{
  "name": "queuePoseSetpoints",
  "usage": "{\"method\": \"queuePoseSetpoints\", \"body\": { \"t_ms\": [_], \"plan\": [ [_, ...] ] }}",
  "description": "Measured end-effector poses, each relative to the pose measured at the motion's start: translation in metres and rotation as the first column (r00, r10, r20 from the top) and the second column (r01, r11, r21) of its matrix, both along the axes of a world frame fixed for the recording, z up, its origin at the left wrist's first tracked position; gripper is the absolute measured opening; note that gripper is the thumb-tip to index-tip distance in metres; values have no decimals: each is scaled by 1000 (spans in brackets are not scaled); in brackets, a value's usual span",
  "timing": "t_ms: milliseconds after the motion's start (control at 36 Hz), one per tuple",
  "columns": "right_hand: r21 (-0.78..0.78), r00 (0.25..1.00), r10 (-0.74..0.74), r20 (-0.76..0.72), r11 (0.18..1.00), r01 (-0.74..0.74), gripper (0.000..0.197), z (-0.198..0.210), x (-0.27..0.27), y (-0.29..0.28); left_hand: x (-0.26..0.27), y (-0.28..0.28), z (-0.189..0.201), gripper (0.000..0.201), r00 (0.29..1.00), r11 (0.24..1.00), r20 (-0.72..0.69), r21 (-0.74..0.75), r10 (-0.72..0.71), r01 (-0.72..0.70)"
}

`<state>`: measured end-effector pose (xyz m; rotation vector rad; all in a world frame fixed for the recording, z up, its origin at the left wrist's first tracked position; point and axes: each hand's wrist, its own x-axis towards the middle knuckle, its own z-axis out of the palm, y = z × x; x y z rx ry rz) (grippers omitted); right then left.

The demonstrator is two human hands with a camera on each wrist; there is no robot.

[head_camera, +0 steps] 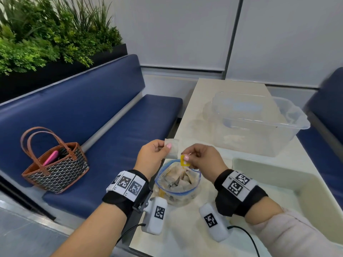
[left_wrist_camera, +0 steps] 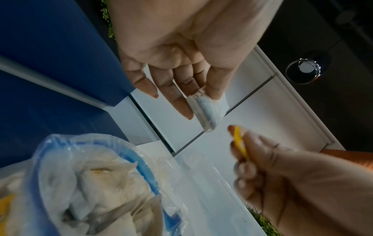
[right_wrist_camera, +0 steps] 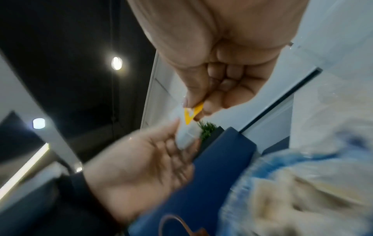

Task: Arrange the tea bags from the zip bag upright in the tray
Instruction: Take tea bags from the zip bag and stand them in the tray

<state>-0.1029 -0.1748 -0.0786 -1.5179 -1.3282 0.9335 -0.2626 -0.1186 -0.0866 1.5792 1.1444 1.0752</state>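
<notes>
My left hand [head_camera: 157, 154] pinches a white tea bag [head_camera: 173, 148] between thumb and fingers, above the table's left edge. The same tea bag [left_wrist_camera: 210, 110] shows under the thumb in the left wrist view. My right hand [head_camera: 200, 157] pinches the bag's yellow tag [head_camera: 184, 161] just to its right; that tag [right_wrist_camera: 191, 115] shows in the right wrist view too. Below both hands stands the open zip bag [head_camera: 178, 184] with a blue rim, holding several tea bags. The cream tray [head_camera: 269, 164] lies at the right front of the table.
A clear plastic tub [head_camera: 259, 121] stands further back on the table [head_camera: 194, 238]. A blue bench [head_camera: 92, 127] at the left carries a patterned handbag [head_camera: 55, 169]. Plants [head_camera: 46, 34] line the back left.
</notes>
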Motion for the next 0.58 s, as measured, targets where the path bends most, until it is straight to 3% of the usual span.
{"method": "queuePoseSetpoints", "body": {
  "t_ms": [83,167,472,583],
  "plan": [
    [31,985,-26,-172,999,32,20,16,1,-2,5,-5,-1,8,999,999,35,-33,-28,29],
    [47,977,-16,-214,999,26,19,26,2,-3,11,-13,2,5,995,996,49,-43,-82,84],
    [27,993,-68,100,998,65,19,26,22,-6,32,-26,13,15,975,975,-1,16,-222,222],
    [39,933,-49,356,999,37,17,41,43,-14,48,-30,16,14,957,956,-13,37,-290,290]
  ]
}}
